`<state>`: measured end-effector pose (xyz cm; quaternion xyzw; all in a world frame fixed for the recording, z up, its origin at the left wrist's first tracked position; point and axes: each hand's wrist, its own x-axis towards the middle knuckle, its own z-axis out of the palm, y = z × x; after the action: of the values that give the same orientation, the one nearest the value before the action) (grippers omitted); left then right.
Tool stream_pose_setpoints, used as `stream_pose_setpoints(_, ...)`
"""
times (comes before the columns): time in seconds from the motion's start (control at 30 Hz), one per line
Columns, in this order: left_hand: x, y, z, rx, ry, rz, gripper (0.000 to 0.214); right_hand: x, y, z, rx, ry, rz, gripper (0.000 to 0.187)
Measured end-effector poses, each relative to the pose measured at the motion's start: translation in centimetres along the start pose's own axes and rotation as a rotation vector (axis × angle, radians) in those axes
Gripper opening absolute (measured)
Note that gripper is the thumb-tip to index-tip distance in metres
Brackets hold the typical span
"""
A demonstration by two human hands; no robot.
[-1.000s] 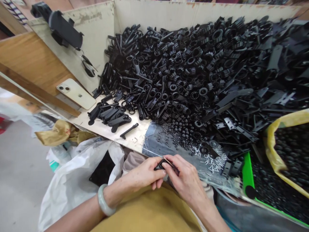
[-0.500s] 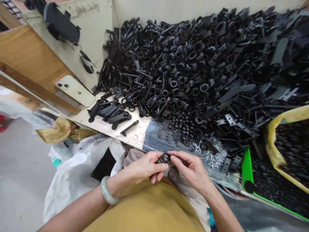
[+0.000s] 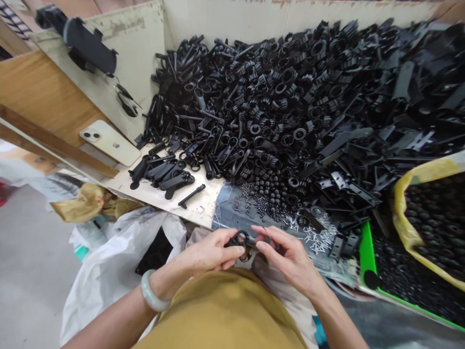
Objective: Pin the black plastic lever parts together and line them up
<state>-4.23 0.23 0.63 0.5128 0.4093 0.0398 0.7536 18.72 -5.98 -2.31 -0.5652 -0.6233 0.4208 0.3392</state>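
Note:
My left hand (image 3: pixel 210 252) pinches a small black plastic part with a ring end (image 3: pixel 240 238) just in front of my body. My right hand (image 3: pixel 286 257) meets it from the right, thumb and fingers closed on the other end of the same part. A pale green bangle (image 3: pixel 150 293) sits on my left wrist. Straight ahead on the bench lies a huge heap of black plastic rings, levers and flat arms (image 3: pixel 290 106). Small black beads and screws (image 3: pixel 269 194) and silvery pins (image 3: pixel 319 237) lie on a dark cloth close to my hands.
A cream phone (image 3: pixel 109 142) lies on the wooden ledge at left. A row of assembled black levers (image 3: pixel 163 172) rests by the bench edge. A white plastic bag (image 3: pixel 119 261) hangs below left. A yellow bag of black parts (image 3: pixel 432 213) and a green tray edge (image 3: pixel 366 257) are at right.
The black part has been turned between my fingers so its ring end now shows at left. Both hands stayed close together at the bench edge; the view shifted slightly.

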Motion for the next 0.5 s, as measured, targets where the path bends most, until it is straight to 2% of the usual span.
stream_pose_setpoints(0.1,-0.4,0.0,-1.0,-0.031,0.127,0.047,0.032,-0.3,0.9,-0.5,-0.068,0.193,0.042,0.031)
stream_pose_setpoints(0.23,0.6,0.5,-1.0,0.057,0.275,0.107,0.027,0.0,1.3,-0.9,-0.187,0.302,0.051,0.031)
stream_pose_setpoints(0.4,3.6,2.2,0.5,0.566,0.569,0.215,0.014,0.8,1.0,-0.7,-0.281,0.306,0.046,0.029)
stream_pose_setpoints(0.5,5.2,3.0,1.0,0.811,0.613,0.217,0.009,0.9,1.0,-0.5,-0.312,0.291,0.046,0.027)
